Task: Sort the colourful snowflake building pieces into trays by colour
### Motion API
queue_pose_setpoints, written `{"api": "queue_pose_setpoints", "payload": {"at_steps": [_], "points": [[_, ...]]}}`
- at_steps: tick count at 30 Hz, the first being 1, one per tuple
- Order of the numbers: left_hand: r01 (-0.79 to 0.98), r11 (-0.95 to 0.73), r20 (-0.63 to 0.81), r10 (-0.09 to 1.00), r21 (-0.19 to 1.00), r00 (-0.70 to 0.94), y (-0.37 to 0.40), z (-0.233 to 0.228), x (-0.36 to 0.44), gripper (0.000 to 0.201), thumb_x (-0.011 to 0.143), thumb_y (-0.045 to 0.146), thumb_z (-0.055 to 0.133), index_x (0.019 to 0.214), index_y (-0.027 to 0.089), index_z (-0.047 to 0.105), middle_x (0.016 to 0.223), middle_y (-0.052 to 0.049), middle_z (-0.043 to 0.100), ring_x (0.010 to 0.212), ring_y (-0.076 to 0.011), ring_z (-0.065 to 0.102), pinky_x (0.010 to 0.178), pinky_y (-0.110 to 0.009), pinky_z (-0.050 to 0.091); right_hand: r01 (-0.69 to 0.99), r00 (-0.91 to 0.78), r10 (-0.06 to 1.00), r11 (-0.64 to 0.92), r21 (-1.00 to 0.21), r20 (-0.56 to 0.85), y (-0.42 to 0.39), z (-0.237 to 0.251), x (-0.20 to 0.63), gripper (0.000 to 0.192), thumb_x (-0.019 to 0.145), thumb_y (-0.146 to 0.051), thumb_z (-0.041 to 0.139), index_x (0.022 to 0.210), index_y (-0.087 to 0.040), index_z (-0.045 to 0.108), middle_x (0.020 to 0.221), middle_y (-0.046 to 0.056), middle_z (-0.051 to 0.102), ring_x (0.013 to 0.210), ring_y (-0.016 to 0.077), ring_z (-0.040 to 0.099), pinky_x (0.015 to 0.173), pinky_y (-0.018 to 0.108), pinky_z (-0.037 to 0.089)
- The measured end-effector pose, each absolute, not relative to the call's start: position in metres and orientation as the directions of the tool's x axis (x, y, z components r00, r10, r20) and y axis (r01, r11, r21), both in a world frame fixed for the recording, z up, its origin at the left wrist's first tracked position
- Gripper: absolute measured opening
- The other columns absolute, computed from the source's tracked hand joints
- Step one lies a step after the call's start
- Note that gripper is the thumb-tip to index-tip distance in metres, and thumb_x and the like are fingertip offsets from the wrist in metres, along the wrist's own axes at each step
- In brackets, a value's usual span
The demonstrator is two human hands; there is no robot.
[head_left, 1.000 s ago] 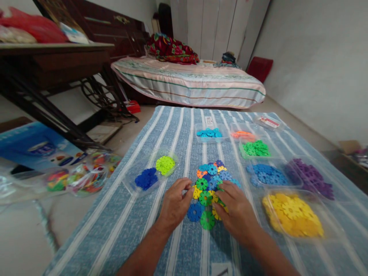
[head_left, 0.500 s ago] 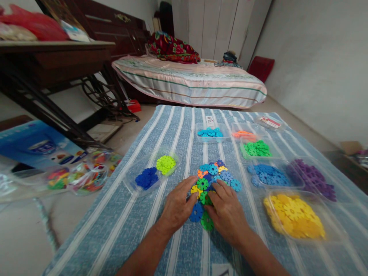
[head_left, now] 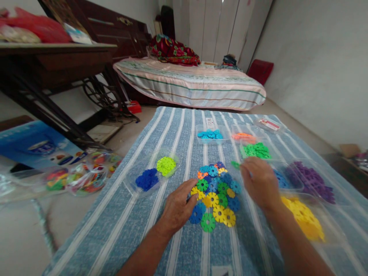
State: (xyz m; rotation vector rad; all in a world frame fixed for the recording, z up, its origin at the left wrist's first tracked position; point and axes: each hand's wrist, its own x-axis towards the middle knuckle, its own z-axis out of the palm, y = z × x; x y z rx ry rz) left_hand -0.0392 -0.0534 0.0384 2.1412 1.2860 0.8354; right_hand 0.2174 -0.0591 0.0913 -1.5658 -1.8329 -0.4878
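Note:
A loose pile of notched plastic discs (head_left: 212,199) in yellow, green, blue and orange lies on the striped cloth. My left hand (head_left: 179,203) rests at the pile's left edge, fingers apart and nearest a yellow disc (head_left: 197,193). Raised over the cloth to the right, my right hand (head_left: 260,182) pinches a green disc (head_left: 235,165), seen nearly edge-on. Just beyond that hand stands a clear box of green discs (head_left: 257,150). The hand and forearm partly cover the boxes of blue discs (head_left: 282,179) and yellow discs (head_left: 304,218).
Purple discs (head_left: 312,182) fill a box at the right. Light blue discs (head_left: 210,135) and orange discs (head_left: 243,137) sit in boxes at the back. On the left, one box holds dark blue discs (head_left: 147,179) and lime discs (head_left: 166,165). A bed (head_left: 189,84) stands behind.
My right hand has left the pile and moved right and away from me, carrying a green disc. Yellow and green discs it covered now show. My left hand has barely moved.

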Motion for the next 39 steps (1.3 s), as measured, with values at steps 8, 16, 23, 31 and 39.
{"api": "queue_pose_setpoints", "payload": {"at_steps": [8, 16, 23, 31, 39], "points": [[0.594, -0.433, 0.249, 0.895, 0.678, 0.370, -0.054, 0.035, -0.040, 0.040, 0.084, 0.024, 0.050, 0.123, 0.019, 0.056, 0.126, -0.009, 0.061, 0.114, -0.0226, 0.059, 0.094, -0.039, 0.051, 0.978, 0.005, 0.728, 0.138, -0.154, 0.685, -0.050, 0.085, 0.214, 0.020, 0.086, -0.028, 0.050, 0.091, -0.016, 0.065, 0.095, 0.011, 0.066, 0.097, 0.0241, 0.058, 0.088, 0.041, 0.046], [0.559, -0.472, 0.289, 0.876, 0.682, 0.386, -0.054, 0.033, -0.040, 0.044, 0.080, 0.018, 0.054, 0.123, 0.021, 0.054, 0.126, -0.009, 0.060, 0.116, -0.0229, 0.056, 0.093, -0.040, 0.051, 0.927, -0.192, 0.928, 0.279, -0.250, 0.320, -0.063, 0.060, 0.132, 0.029, 0.081, -0.025, 0.060, 0.109, -0.017, 0.063, 0.118, 0.012, 0.058, 0.126, 0.0303, 0.040, 0.100, 0.047, 0.038], [0.571, -0.475, 0.272, 0.872, 0.670, 0.407, -0.053, 0.032, -0.040, 0.050, 0.074, 0.014, 0.057, 0.124, 0.021, 0.052, 0.126, -0.009, 0.058, 0.116, -0.0235, 0.055, 0.092, -0.040, 0.051, 0.936, -0.226, 0.961, 0.259, -0.240, 0.158, -0.059, 0.059, 0.128, 0.023, 0.081, -0.028, 0.062, 0.100, -0.017, 0.065, 0.119, 0.011, 0.057, 0.127, 0.0318, 0.036, 0.102, 0.047, 0.034], [0.554, -0.434, 0.250, 0.891, 0.710, 0.378, -0.052, 0.038, -0.037, 0.046, 0.073, 0.012, 0.053, 0.119, 0.019, 0.055, 0.120, -0.009, 0.060, 0.097, -0.0189, 0.062, 0.082, -0.034, 0.054, 0.904, -0.252, 0.937, 0.317, -0.286, 0.240, -0.072, 0.058, 0.125, 0.025, 0.083, -0.021, 0.056, 0.107, -0.019, 0.064, 0.124, 0.010, 0.055, 0.129, 0.0293, 0.035, 0.105, 0.047, 0.032], [0.401, -0.160, 0.061, 0.967, 0.902, 0.248, -0.048, 0.044, -0.036, 0.048, 0.068, 0.014, 0.056, 0.116, 0.018, 0.057, 0.103, -0.006, 0.067, 0.066, -0.0105, 0.062, 0.059, -0.023, 0.052, 0.868, -0.365, 0.907, 0.414, -0.276, 0.213, -0.078, 0.060, 0.123, 0.025, 0.086, -0.025, 0.052, 0.109, -0.020, 0.063, 0.134, 0.013, 0.047, 0.132, 0.0317, 0.032, 0.102, 0.053, 0.035]]}}
